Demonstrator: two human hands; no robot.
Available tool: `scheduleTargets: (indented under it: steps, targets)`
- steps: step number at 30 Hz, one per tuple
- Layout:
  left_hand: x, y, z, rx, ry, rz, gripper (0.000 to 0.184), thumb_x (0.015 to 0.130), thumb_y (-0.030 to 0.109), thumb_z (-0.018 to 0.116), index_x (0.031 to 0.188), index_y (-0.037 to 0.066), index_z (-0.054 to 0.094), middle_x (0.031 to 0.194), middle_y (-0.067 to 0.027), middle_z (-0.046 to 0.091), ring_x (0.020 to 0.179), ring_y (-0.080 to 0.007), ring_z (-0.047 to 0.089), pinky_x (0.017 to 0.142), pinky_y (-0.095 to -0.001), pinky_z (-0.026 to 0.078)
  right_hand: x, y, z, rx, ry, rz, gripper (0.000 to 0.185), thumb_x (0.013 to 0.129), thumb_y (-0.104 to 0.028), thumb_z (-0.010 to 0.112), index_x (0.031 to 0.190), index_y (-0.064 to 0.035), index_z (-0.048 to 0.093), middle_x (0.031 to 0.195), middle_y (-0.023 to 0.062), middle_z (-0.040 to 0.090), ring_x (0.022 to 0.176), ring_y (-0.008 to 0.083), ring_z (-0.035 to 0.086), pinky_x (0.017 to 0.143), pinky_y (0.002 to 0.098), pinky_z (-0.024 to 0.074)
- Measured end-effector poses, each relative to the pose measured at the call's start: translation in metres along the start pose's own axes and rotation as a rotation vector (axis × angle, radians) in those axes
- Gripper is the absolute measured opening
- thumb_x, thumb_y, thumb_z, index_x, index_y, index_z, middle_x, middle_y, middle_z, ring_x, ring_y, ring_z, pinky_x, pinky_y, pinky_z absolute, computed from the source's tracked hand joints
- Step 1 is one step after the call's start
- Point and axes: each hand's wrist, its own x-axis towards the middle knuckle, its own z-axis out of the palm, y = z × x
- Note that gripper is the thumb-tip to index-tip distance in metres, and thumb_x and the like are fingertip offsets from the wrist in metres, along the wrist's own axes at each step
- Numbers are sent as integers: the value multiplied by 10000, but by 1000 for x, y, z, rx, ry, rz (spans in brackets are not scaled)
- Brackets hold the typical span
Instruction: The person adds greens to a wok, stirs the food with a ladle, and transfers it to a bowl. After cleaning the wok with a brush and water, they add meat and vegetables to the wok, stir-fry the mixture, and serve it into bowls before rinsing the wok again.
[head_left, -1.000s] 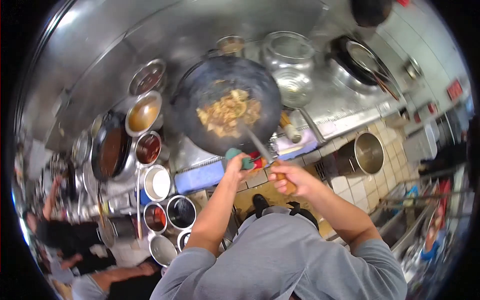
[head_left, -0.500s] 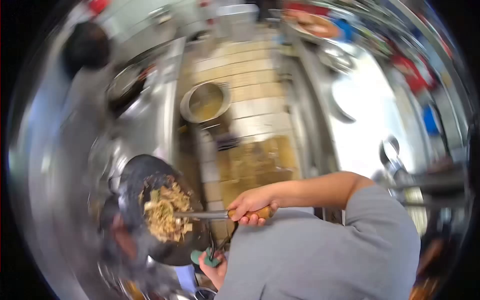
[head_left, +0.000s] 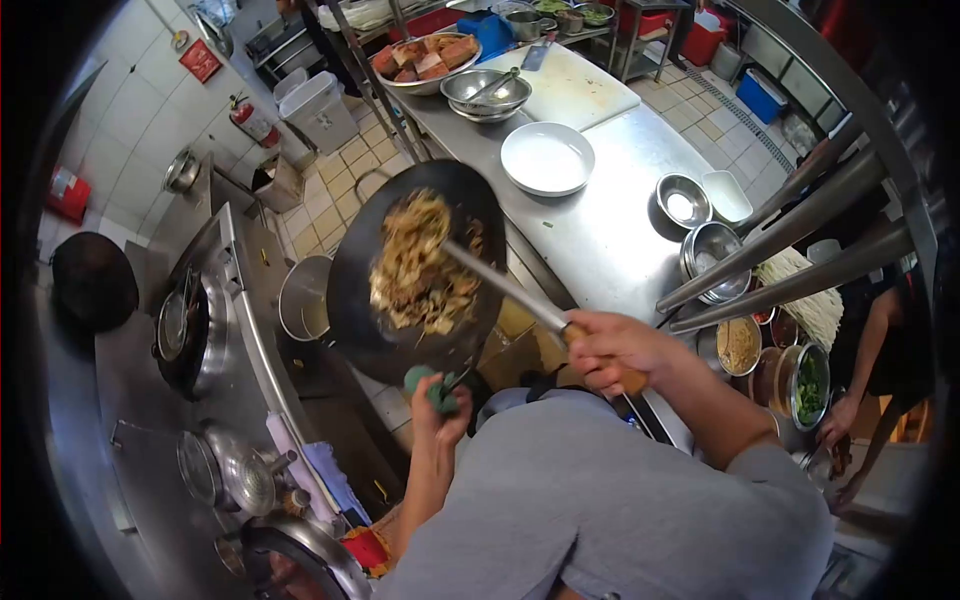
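Note:
My left hand (head_left: pixel 440 408) is closed around the handle of a black wok (head_left: pixel 352 290), with a green cloth (head_left: pixel 420 380) bunched in the grip. The wok is held up over the aisle between stove and counter, tilted towards me. Browned, shredded-looking food (head_left: pixel 415 285) lies in it. My right hand (head_left: pixel 615 352) grips the wooden handle of a long metal wok utensil (head_left: pixel 505 287). Its far end reaches into the food, so I cannot tell whether it is a ladle or a spatula. A round white dish (head_left: pixel 547 157) sits on the steel counter, right of the wok.
Along the steel counter (head_left: pixel 640 235) are metal bowls (head_left: pixel 684 200), a cutting board (head_left: pixel 560 85) with a cleaver (head_left: pixel 537 53), and ingredient containers. Metal posts (head_left: pixel 780 262) slant across the right. Another person's hand (head_left: pixel 840 420) is there. The stove (head_left: pixel 130 400) lies left; a pot (head_left: pixel 305 297) stands below the wok.
The wok has been lifted from the stove side and swung right towards the counter. Both hands moved with it, and the view turned right. The utensil stays in the food.

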Motion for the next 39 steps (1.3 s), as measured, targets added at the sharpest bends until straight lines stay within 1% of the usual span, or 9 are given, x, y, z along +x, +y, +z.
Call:
scheduleTargets:
  steps: [6,10,18,21,26,29,30,32,39]
  targets:
    - [93,38,72,227,-164,158,65,802,156,537,793,96,512,674,-18,525,583,-154,536,499,-283,444,-36,-16,4,120,106,-389,411,908,-80,454,1298,-93,326,695,22,408,441,55,406,372,204,395]
    - [147,91,111,437,-64,365,47,805,134,537,771,113,511,649,2,510,521,-136,506,437,-282,414,-22,-17,12,-2,383,-553,416,904,-84,461,1297,-75,327,678,14,415,438,62,412,374,208,386]
    - [181,189,168,495,-237,308,44,791,106,534,765,84,507,645,-23,514,516,-141,510,415,-261,395,72,-7,-21,-203,860,-488,444,845,-114,527,1258,-46,377,646,35,475,451,101,451,394,261,384]
    - [184,190,192,447,-198,260,49,798,110,527,767,76,512,650,-38,525,510,-150,506,424,-259,395,95,10,-19,-768,1291,-372,550,845,-115,536,1351,-60,326,654,89,541,480,136,504,436,298,402]
    - [199,190,203,483,-231,223,67,809,127,528,800,61,518,663,-52,535,516,-162,511,435,-266,406,108,33,-27,-482,1278,-446,545,859,-134,545,1354,-72,325,682,95,557,484,142,504,491,305,428]
    - [222,197,193,512,-326,158,103,826,163,537,830,61,520,686,-49,538,523,-161,516,441,-276,416,107,34,-42,-827,1359,-558,541,878,-108,523,1371,-69,304,644,46,509,468,101,467,437,262,393]
    - [242,209,180,547,-447,111,113,834,178,539,835,66,521,693,-45,538,520,-157,513,438,-279,416,102,33,-27,-618,1296,-614,542,884,-88,510,1379,-60,290,638,26,484,464,86,450,423,244,377]
    - [226,184,191,532,-314,192,107,826,173,551,824,74,508,674,-28,512,493,-144,480,410,-284,389,103,32,-30,-423,1190,-740,564,888,-44,493,1396,-32,248,635,0,444,450,66,415,406,218,360]
    - [220,123,212,577,-268,302,90,762,67,549,799,100,474,683,-19,495,523,-135,492,412,-277,386,99,-110,-29,-513,1000,-591,478,906,-146,477,1358,-66,342,650,5,448,403,52,378,351,209,336]
